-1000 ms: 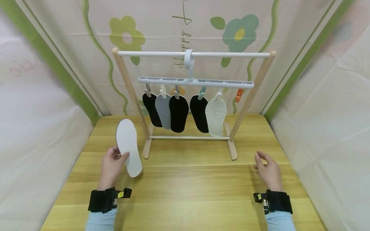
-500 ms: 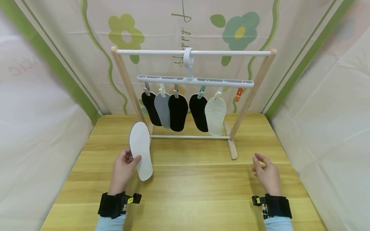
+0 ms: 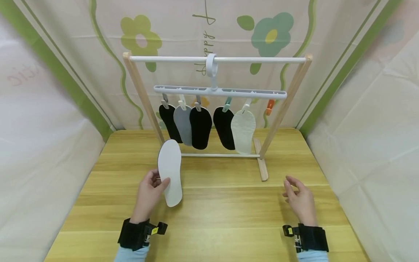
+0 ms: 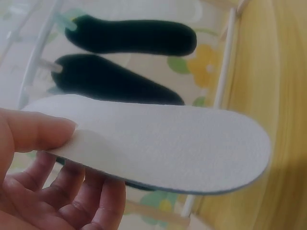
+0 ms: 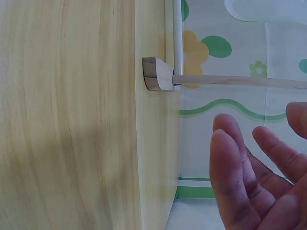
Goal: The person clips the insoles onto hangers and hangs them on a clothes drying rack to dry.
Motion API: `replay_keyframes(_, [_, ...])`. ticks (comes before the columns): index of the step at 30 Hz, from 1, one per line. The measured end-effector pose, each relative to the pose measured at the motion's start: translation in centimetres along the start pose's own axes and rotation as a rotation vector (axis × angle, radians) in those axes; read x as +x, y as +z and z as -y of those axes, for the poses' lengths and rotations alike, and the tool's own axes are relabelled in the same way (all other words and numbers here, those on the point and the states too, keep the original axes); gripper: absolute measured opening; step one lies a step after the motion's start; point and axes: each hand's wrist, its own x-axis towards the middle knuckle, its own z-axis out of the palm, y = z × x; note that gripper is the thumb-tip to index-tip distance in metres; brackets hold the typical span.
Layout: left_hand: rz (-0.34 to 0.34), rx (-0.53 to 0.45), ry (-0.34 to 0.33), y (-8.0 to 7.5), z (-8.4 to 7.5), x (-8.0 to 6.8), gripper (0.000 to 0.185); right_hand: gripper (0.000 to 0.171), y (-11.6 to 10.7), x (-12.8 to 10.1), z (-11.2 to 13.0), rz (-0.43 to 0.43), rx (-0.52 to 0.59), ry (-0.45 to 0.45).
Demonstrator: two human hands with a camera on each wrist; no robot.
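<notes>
left hand (image 3: 148, 194) pinches a white insole (image 3: 170, 171) at its edge, thumb on top, held above the worktop (image 3: 222, 214) before the rack (image 3: 216, 109). right hand (image 3: 299, 199) hovers loose (holding nothing). so shallow a pinch could let the insole droop or slip.

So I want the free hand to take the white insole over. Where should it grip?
Probably the bare lower end of the white insole, coming from its right edge. The left hand pinches the left edge at mid-length, thumb on the face, so that flat end is free for the right hand to pinch.
</notes>
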Motion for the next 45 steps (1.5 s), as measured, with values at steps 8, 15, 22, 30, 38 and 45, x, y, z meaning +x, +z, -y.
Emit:
replay_keyframes(8, [0.043, -0.012, 0.052, 1.6, -0.3, -0.1, 0.036, 0.058, 0.0, -0.2, -0.2, -0.001, 0.006, -0.004])
replay_keyframes(15, [0.077, -0.015, 0.074, 3.2, -0.6, 0.0, 0.036, 0.058, 0.0, -0.3, -0.3, -0.005, 0.004, 0.0])
replay_keyframes(22, [0.097, -0.002, 0.074, 4.7, -1.2, 0.1, 0.036, 0.058, -0.3, -0.6, 0.1, 0.004, 0.015, 0.001])
replay_keyframes(30, [0.141, -0.015, 0.093, 6.4, -2.0, 0.3, 0.037, 0.054, -0.5, -0.6, 0.2, -0.023, 0.025, -0.011])
replay_keyframes(38, [0.193, -0.042, 0.129, 7.7, -2.4, 0.3, 0.035, 0.055, -0.8, -0.7, 0.5, -0.032, 0.024, -0.017])
replay_keyframes(45, [0.212, -0.043, 0.115, 8.7, -2.7, 0.3, 0.035, 0.053, -1.3, -0.6, 1.2, -0.032, 0.013, -0.051])
